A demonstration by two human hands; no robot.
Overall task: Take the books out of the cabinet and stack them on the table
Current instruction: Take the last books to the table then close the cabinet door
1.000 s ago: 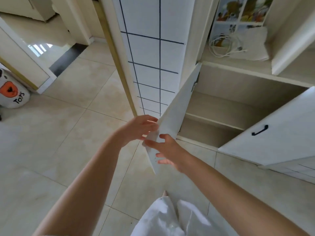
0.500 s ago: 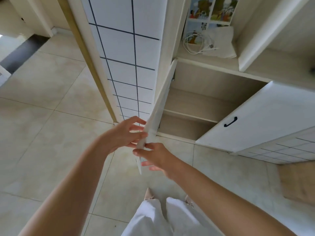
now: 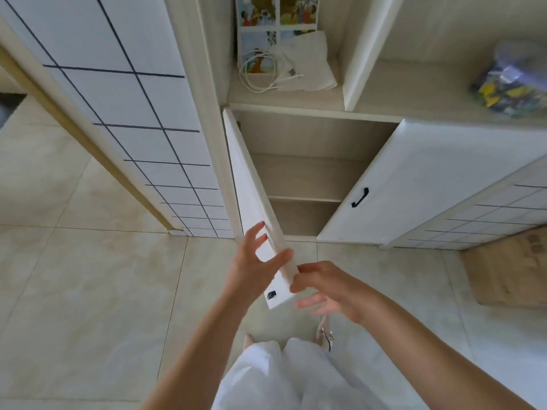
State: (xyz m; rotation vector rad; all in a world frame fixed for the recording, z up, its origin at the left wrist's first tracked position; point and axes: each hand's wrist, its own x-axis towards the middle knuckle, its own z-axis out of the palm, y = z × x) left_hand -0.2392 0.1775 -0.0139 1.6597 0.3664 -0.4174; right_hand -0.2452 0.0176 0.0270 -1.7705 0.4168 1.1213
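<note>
The low cabinet (image 3: 313,137) stands with both doors open, and its two inner shelves show no books. My left hand (image 3: 256,261) grips the free edge of the left cabinet door (image 3: 251,184), fingers on the outer face and thumb across the edge. My right hand (image 3: 325,287) pinches the same edge from the inner side near the door's bottom corner, its other fingers loose. A colourful picture book (image 3: 276,16) stands upright in the open compartment above the cabinet.
The right cabinet door (image 3: 384,184) with a black handle swings out toward me. A white cable and a folded cloth (image 3: 307,66) lie by the book. A bag of colourful pieces (image 3: 512,81) sits on the right shelf. A cardboard box (image 3: 509,273) lies on the tiled floor.
My view has turned right toward the cabinet, and the left door now shows almost edge-on. Both hands have stayed on its edge, my right hand slipping lower toward the corner.
</note>
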